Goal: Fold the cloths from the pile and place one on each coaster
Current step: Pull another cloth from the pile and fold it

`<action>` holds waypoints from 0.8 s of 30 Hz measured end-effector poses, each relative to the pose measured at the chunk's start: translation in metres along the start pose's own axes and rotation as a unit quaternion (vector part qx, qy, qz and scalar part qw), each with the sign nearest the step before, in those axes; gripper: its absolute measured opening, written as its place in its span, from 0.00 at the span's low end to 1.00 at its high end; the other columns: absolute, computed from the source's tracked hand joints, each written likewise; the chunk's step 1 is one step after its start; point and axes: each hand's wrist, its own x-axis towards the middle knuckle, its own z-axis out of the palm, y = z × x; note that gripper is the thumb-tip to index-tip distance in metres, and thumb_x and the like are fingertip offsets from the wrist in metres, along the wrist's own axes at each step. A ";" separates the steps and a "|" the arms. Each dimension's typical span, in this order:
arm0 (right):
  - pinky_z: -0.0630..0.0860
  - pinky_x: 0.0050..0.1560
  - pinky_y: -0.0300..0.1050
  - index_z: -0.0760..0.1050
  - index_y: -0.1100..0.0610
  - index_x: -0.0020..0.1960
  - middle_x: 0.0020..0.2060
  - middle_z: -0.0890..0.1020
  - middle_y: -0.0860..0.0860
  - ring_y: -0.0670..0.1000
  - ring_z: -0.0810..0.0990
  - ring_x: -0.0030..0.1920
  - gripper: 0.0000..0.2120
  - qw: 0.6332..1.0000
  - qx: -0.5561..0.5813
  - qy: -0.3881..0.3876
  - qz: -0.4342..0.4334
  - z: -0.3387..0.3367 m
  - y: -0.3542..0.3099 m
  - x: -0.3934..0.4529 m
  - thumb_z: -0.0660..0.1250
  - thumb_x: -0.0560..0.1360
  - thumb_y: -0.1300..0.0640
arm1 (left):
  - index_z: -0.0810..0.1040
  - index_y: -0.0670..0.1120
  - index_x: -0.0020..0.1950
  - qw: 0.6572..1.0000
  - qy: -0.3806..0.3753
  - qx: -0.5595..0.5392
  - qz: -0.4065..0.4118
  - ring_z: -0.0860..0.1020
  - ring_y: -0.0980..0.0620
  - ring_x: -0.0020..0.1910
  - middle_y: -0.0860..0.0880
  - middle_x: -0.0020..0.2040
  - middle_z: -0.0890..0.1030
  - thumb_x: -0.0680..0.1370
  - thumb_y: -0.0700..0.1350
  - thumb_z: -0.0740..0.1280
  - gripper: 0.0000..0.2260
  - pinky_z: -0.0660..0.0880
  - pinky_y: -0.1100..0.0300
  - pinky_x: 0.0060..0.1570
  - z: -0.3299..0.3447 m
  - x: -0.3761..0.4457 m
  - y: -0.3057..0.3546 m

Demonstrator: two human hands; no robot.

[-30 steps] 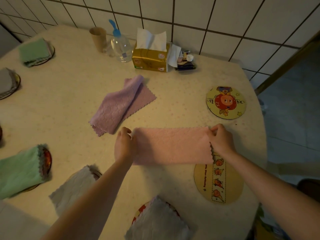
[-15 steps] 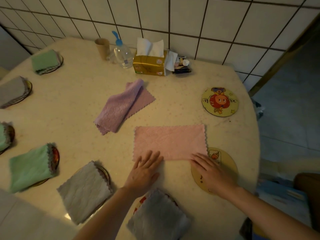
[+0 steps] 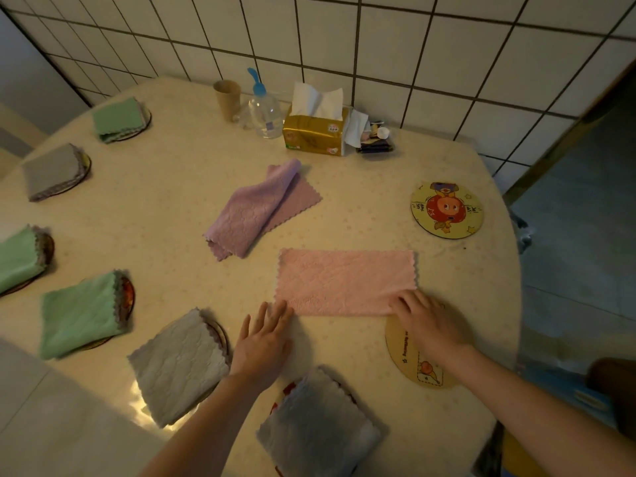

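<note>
A pink cloth (image 3: 346,282), folded once into a long strip, lies flat in the middle of the table. My left hand (image 3: 263,342) rests flat at its near left corner, fingers spread. My right hand (image 3: 425,323) lies flat on its near right corner, over a bare yellow coaster (image 3: 409,364). A second bare coaster (image 3: 446,210) with an orange cartoon sits farther right. A crumpled purple cloth (image 3: 258,210) lies behind the pink one. Folded grey and green cloths cover several coasters along the left and near edge, among them a grey cloth (image 3: 179,366) and another grey cloth (image 3: 316,430).
At the back by the tiled wall stand a paper cup (image 3: 227,99), a clear bottle (image 3: 265,110) with a blue top, a gold tissue pack (image 3: 315,130) and small items. The table edge (image 3: 512,270) curves off on the right, with floor beyond.
Both hands left the strip's short ends and slid down to its near edge, now lying flat at the two near corners. The camera view shifted a little.
</note>
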 end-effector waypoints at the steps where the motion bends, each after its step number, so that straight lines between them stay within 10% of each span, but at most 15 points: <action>1: 0.69 0.57 0.44 0.62 0.54 0.68 0.63 0.66 0.50 0.52 0.66 0.61 0.38 1.000 -0.002 0.002 0.004 0.000 0.000 0.001 0.64 0.62 0.74 | 0.40 0.55 0.78 1.000 0.000 0.001 0.001 0.37 0.48 0.76 0.56 0.77 0.37 0.80 0.58 0.42 0.27 0.40 0.50 0.73 0.001 0.000 -0.001; 12: 0.74 0.37 0.45 0.75 0.53 0.45 0.37 0.80 0.47 0.51 0.78 0.37 0.09 0.996 0.032 0.083 0.004 0.001 -0.007 -0.007 0.70 0.68 0.62 | 0.38 0.54 0.77 1.000 0.016 -0.021 -0.007 0.36 0.48 0.76 0.54 0.76 0.35 0.71 0.62 0.30 0.34 0.40 0.49 0.73 0.006 0.002 -0.002; 17: 0.75 0.33 0.42 0.70 0.49 0.49 0.40 0.80 0.45 0.47 0.78 0.38 0.06 0.982 0.181 0.058 -0.014 0.002 -0.048 -0.035 0.56 0.75 0.54 | 0.38 0.57 0.77 0.996 0.050 -0.048 0.054 0.38 0.48 0.76 0.55 0.76 0.39 0.77 0.63 0.43 0.30 0.43 0.48 0.74 -0.010 0.016 0.015; 24: 0.70 0.41 0.25 0.72 0.49 0.55 0.47 0.78 0.41 0.38 0.75 0.44 0.06 0.936 0.346 0.035 -0.052 -0.038 -0.103 -0.039 0.60 0.79 0.51 | 0.76 0.50 0.66 0.944 0.147 -0.170 0.242 0.76 0.51 0.62 0.51 0.63 0.78 0.70 0.54 0.68 0.24 0.73 0.57 0.61 -0.005 -0.007 0.062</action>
